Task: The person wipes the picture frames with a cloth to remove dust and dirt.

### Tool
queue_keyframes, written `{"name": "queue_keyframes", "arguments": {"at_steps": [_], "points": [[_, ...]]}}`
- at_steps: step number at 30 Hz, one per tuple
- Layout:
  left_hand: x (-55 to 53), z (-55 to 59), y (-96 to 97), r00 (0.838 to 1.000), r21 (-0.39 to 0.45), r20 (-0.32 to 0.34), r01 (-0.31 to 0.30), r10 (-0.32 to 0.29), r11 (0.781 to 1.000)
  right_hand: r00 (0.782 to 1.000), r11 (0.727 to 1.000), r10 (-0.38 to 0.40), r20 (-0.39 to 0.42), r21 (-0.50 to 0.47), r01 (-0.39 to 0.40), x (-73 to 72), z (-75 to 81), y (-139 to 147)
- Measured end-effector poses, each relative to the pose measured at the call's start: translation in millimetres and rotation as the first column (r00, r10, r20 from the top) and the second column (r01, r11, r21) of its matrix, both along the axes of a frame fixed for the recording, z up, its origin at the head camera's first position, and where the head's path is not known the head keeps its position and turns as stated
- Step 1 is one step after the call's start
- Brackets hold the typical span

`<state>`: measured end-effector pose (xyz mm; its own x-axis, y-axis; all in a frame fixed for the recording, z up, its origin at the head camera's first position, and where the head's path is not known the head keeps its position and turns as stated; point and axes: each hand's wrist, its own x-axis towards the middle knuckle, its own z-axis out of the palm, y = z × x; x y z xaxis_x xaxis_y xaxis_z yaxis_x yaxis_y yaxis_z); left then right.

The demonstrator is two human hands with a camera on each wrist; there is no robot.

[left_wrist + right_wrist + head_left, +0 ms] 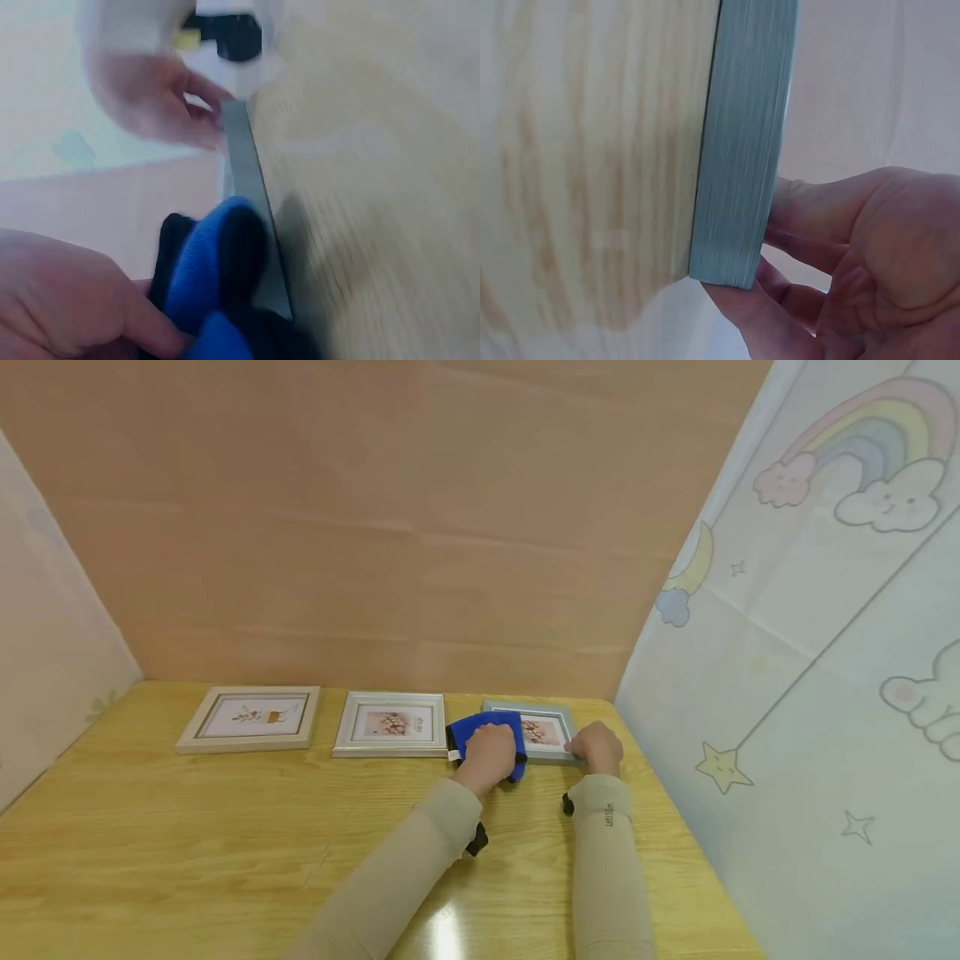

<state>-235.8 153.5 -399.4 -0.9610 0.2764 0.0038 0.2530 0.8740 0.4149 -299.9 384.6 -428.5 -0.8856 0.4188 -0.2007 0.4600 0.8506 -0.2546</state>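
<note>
In the head view a blue-grey picture frame (557,717) lies flat at the table's far right, a flower print inside it. My left hand (491,753) grips a blue cloth (471,724) with black edging and a white tag, over the frame's left part. The left wrist view shows the cloth (196,274) bunched under the fingers, against the frame's side (251,169). My right hand (597,747) holds the frame's near right corner. In the right wrist view the thumb and fingers of that hand (885,247) close around the frame's end (742,150).
A silver picture frame (390,750) lies in the middle, left of the cloth. Farther left is a cream picture frame (247,746). All lie on the wood-grain table (225,835). A brown backdrop (375,543) stands behind; a patterned wall sheet (810,693) runs along the right.
</note>
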Motion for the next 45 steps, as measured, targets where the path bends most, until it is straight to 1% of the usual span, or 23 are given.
{"name": "queue_keyframes", "arguments": {"at_steps": [1, 3, 5, 6, 7, 8, 10, 11, 13, 14, 15, 16, 18, 19, 21, 24, 28, 30, 33, 36, 39, 44, 45], "points": [[-6.4, -0.9, -0.6, 1.0, 0.005, -0.004, -0.003, 0.003, 1.0, 1.0, 1.0, 0.005, -0.008, -0.001, -0.005, -5.6, -7.7, 6], [-19.2, -2.5, -0.3, 1.0, -0.002, -0.014, -0.007, 0.007, 1.0, 1.0, 1.0, 0.009, -0.013, -0.012, -0.009, -6.5, -10.2, 8], [-36.2, -13.0, 3.6, 0.997, -0.015, -0.071, -0.005, 0.004, 1.0, 1.0, 1.0, 0.01, -0.01, -0.026, -0.011, 1.7, -4.5, 3], [-42.3, -16.1, 5.8, 0.996, -0.044, -0.087, -0.005, 0.001, 0.999, 1.0, 1.0, 0.007, -0.021, -0.026, -0.008, 6.0, -2.2, -1], [-47.3, -19.1, 7.7, 0.995, -0.073, -0.097, -0.002, -0.005, 0.997, 1.0, 0.999, 0.006, -0.023, -0.031, -0.007, 6.7, -2.9, 0], [-50.9, -22.2, 10.4, 0.994, -0.09, -0.106, -0.003, -0.006, 0.996, 1.0, 0.999, -0.001, -0.021, -0.037, 0.001, 13.9, 4.6, -8], [-55.4, -28.4, 16.6, 0.993, -0.14, -0.121, -0.002, -0.015, 0.99, 1.0, 1.0, 0.002, -0.03, -0.025, -0.003, 10.6, -0.2, -5], [-53.3, -27.0, 18.9, 0.994, -0.169, -0.104, 0.007, -0.024, 0.986, 0.999, 1.0, 0.005, -0.031, -0.022, -0.005, 9.6, -0.9, -4], [-49.8, -28.8, 24.7, 0.994, -0.199, -0.104, 0.022, -0.043, 0.98, 0.999, 1.0, 0.01, -0.039, -0.003, -0.01, -2.1, -10.5, 6], [-47.5, -29.6, 27.6, 0.993, -0.198, -0.111, 0.024, -0.047, 0.98, 0.999, 1.0, 0.007, -0.036, -0.002, -0.007, -0.4, -6.8, 5], [-44.5, -29.7, 30.1, 0.992, -0.201, -0.115, 0.026, -0.05, 0.979, 0.999, 1.0, 0.011, -0.038, 0.007, -0.011, -8.9, -13.8, 13], [-40.9, -30.5, 30.8, 0.992, -0.201, -0.113, 0.029, -0.053, 0.979, 0.999, 1.0, 0.006, -0.037, 0.005, -0.006, -11.3, -15.2, 13], [-31.2, -29.9, 31.6, 0.993, -0.192, -0.108, 0.018, -0.039, 0.981, 0.999, 1.0, 0.008, -0.044, 0.019, -0.007, -24.3, -29.2, 24], [-25.6, -28.5, 31.6, 0.994, -0.198, -0.103, 0.011, -0.032, 0.98, 0.999, 1.0, 0.013, -0.032, 0.012, -0.013, -23.8, -28.5, 24], [-13.7, -24.1, 31.5, 0.996, -0.211, -0.085, -0.004, -0.014, 0.977, 0.999, 1.0, 0.007, -0.034, 0.014, -0.006, -29.7, -36.1, 28], [2.4, -13.9, 31.4, 0.998, -0.25, -0.063, -0.015, -0.001, 0.968, 1.0, 1.0, 0.012, -0.025, 0.004, -0.012, -28.4, -35.0, 28], [16.1, -3.4, 36.5, 0.998, -0.27, -0.062, -0.02, 0.003, 0.963, 0.999, 1.0, -0.003, -0.035, -0.024, 0.003, -32.7, -40.1, 33], [20.4, -3.9, 41.6, 0.996, -0.281, -0.088, -0.013, -0.012, 0.96, 0.999, 0.999, -0.021, -0.034, -0.044, 0.02, -36.7, -45.3, 37], [24.7, -9.0, 50.0, 0.992, -0.286, -0.119, 0.005, -0.041, 0.958, 1.0, 0.998, -0.025, -0.019, -0.056, 0.024, -41.9, -51.7, 45], [23.8, -14.4, 52.2, 0.992, -0.26, -0.125, -0.009, -0.024, 0.965, 0.999, 0.997, -0.032, -0.007, -0.065, 0.031, -46.8, -56.4, 50], [15.7, -14.5, 46.2, 0.994, -0.213, -0.102, -0.05, 0.029, 0.976, 1.0, 0.997, -0.031, 0.001, -0.069, 0.031, -49.2, -55.6, 50], [-12.2, -18.0, 32.9, 0.991, -0.123, -0.092, -0.112, 0.101, 0.986, 0.999, 0.997, -0.038, 0.004, -0.066, 0.038, -49.6, -53.0, 48], [-18.8, -19.9, 31.6, 0.99, -0.095, -0.095, -0.114, 0.105, 0.989, 1.0, 0.997, -0.026, -0.006, -0.067, 0.026, -43.8, -50.1, 46]]}}
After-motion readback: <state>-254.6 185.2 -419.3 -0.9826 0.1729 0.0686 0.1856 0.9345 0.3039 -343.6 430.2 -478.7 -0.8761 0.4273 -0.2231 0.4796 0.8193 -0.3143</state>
